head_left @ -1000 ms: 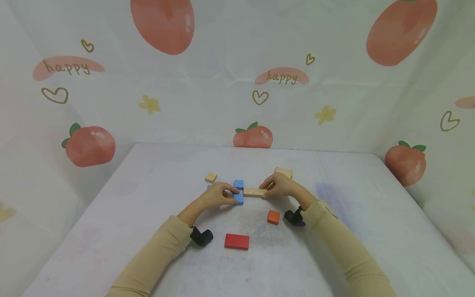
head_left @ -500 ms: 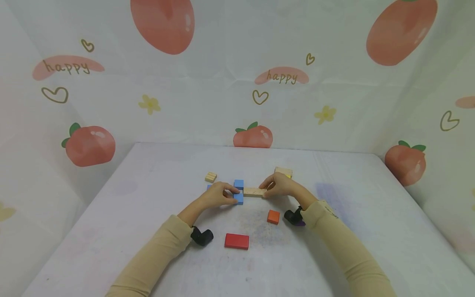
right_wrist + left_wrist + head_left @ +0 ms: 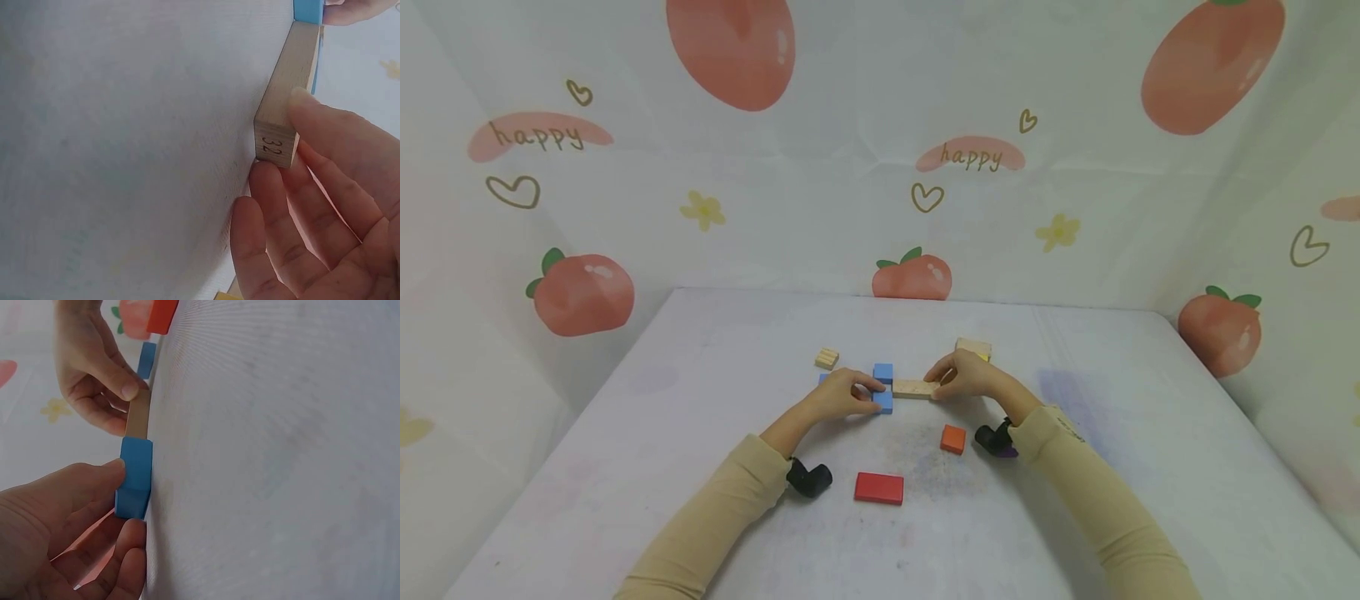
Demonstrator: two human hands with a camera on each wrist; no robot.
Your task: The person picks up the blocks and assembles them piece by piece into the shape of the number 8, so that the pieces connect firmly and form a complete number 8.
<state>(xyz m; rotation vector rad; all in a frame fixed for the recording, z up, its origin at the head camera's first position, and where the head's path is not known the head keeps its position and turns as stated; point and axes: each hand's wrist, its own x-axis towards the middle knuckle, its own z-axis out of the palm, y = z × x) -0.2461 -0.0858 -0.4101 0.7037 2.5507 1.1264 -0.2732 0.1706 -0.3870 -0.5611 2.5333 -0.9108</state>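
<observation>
My left hand (image 3: 842,393) pinches a blue block (image 3: 883,403) at mid-table. In the left wrist view the thumb lies on the near side of this blue block (image 3: 134,469), with fingers curled at its end. My right hand (image 3: 967,375) grips the right end of a flat wooden block (image 3: 912,388). The right wrist view shows the number 32 on the end of that wooden block (image 3: 284,87), with the thumb along its side. Its other end meets the blue block. A second blue block (image 3: 883,373) sits just behind; my left hand partly hides another blue piece (image 3: 823,378).
In front lie a red block (image 3: 879,488) and an orange block (image 3: 953,439). A small ridged wooden piece (image 3: 827,358) stands back left. Behind my right hand are a pale wooden block (image 3: 973,345) and a bit of yellow. Something purple shows beside the right wrist camera (image 3: 994,437).
</observation>
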